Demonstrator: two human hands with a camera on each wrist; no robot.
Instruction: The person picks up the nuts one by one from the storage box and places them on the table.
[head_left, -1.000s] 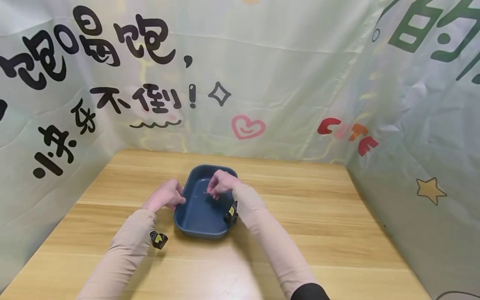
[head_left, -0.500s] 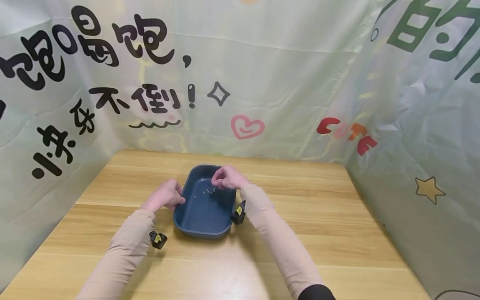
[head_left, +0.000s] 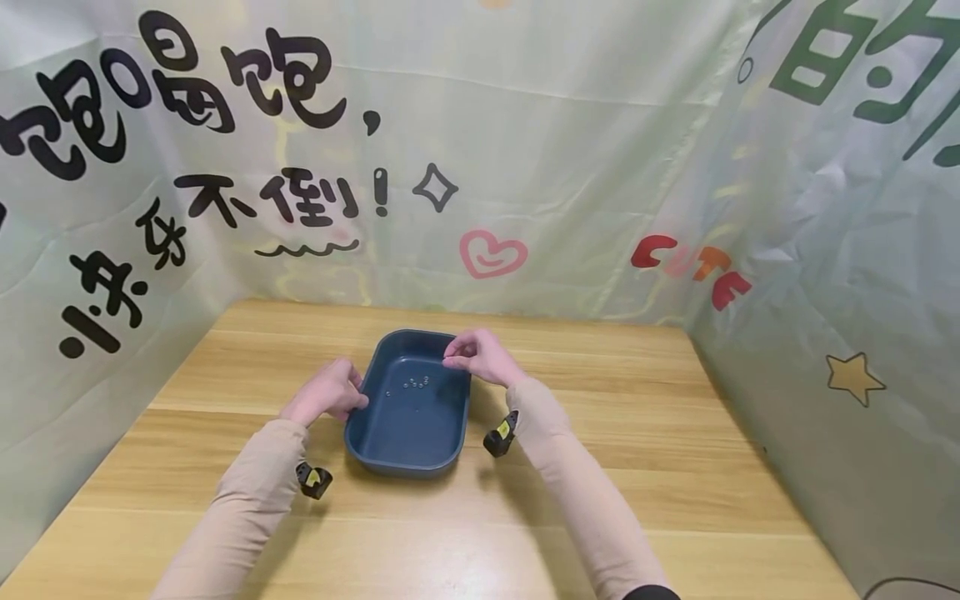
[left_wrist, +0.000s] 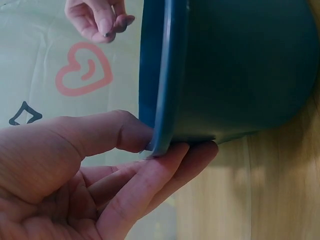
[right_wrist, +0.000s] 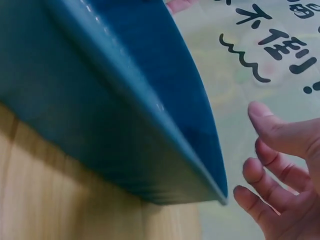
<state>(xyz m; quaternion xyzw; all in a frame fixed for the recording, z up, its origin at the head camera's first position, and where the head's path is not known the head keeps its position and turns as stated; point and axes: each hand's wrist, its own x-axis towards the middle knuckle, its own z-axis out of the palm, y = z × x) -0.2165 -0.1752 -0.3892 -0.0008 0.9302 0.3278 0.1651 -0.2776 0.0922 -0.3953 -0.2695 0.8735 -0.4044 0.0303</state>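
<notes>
A dark blue rectangular tray point(head_left: 405, 425) stands on the table with several tiny shiny round pieces, perhaps beads point(head_left: 414, 384), scattered on its floor. My left hand point(head_left: 330, 392) pinches the tray's left rim; in the left wrist view the thumb is inside the rim and fingers point(left_wrist: 145, 187) lie outside. My right hand point(head_left: 483, 357) hovers at the tray's far right corner. In the right wrist view its fingers point(right_wrist: 270, 187) are loosely bent, with a gap between them and the thumb. No held piece can be made out there.
The tray rests on a wooden table point(head_left: 600, 433). A printed cloth point(head_left: 585, 167) with lettering and a heart rises behind and at the sides. Small black camera mounts point(head_left: 501, 433) hang at both wrists.
My right hand has risen from the tray floor and moved right to its far right corner, uncovering more of the small pieces. My left hand stays on the rim.
</notes>
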